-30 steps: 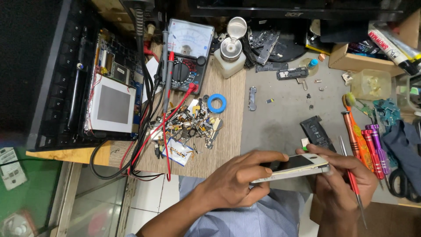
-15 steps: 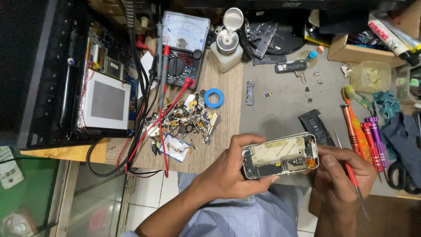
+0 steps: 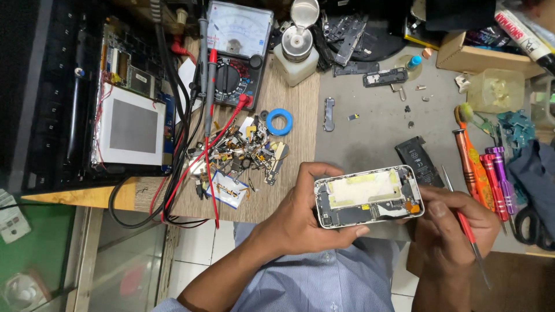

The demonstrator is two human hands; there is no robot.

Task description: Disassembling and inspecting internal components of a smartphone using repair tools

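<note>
Over the bench edge, the left hand (image 3: pixel 300 214) grips an opened phone (image 3: pixel 368 196) (innards facing up). Beside it, the right hand (image 3: pixel 454 225) supports the phone's end and clasps a red screwdriver (image 3: pixel 468 231).

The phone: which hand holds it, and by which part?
The left hand holds the opened phone by its left end, fingers on its long edges. The right hand touches its right end and also holds a red screwdriver.

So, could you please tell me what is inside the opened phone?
The opened phone shows a pale yellowish panel and dark circuit parts along its edges. The left hand covers its back.
</note>
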